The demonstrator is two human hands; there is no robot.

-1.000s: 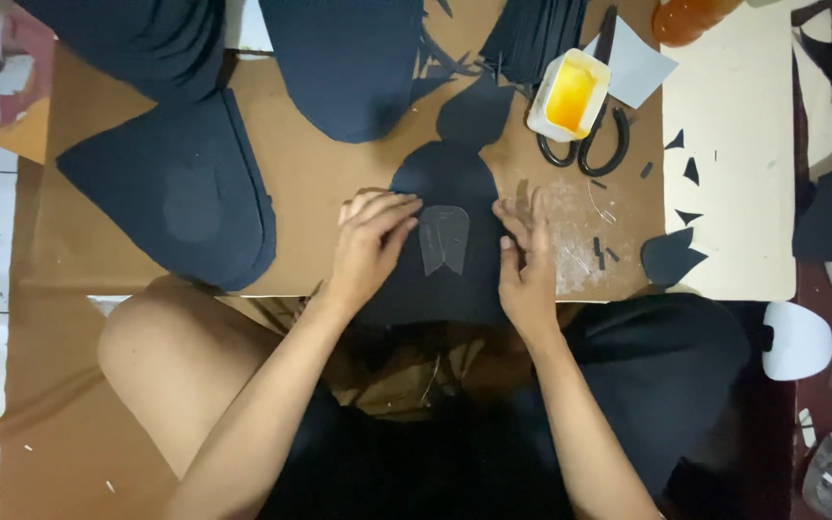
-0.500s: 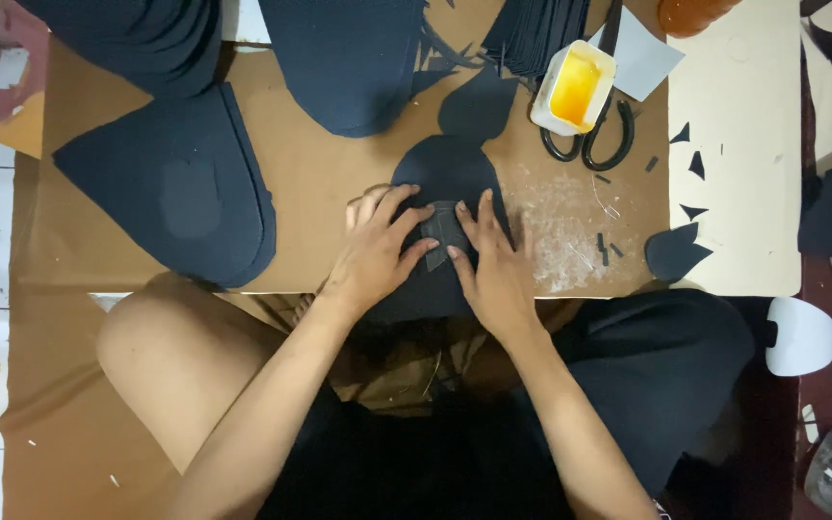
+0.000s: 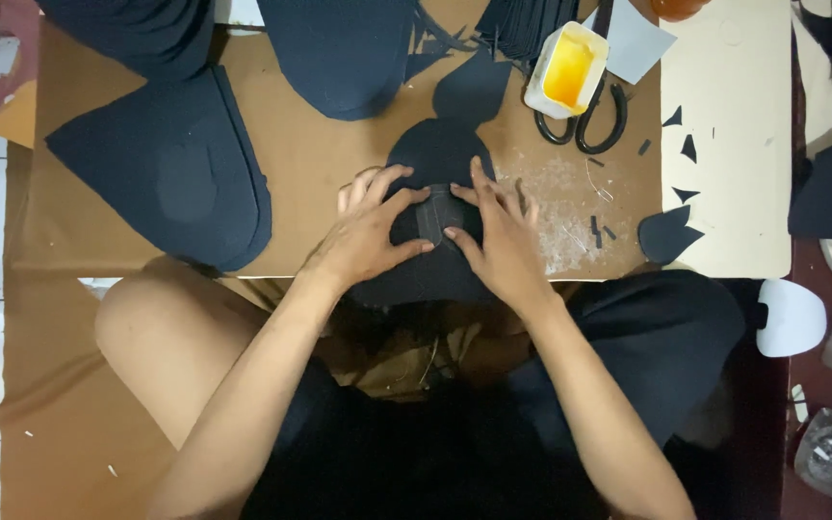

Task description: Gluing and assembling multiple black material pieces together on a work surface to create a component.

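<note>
The person sits cross-legged at a brown board, both hands pressed down on a dark fabric piece (image 3: 435, 159) that lies right under them, its near end drooping over the board's edge toward the lap. The left hand (image 3: 370, 231) lies flat with fingers spread, thumb tip pushing against the left side of a small grey patch (image 3: 438, 214) on the fabric; it grips nothing, only presses. The right hand (image 3: 505, 239) is likewise open and flat, its fingers fanned out, the thumb meeting the patch from the right. The patch sits between the two thumbs, touching both.

Just beyond the right hand's fingertips the brown board (image 3: 320, 164) shows a whitish smeared area. Farther out from that hand stand a small white tub of yellow glue (image 3: 566, 69) and black scissors (image 3: 591, 114) beside it, touching or nearly so. Off to the right of the right hand lie dark offcuts (image 3: 668, 234) on the board's edge and on a cream sheet (image 3: 734, 125). Well to the left of the left hand rests a large dark cut panel (image 3: 170, 169).
</note>
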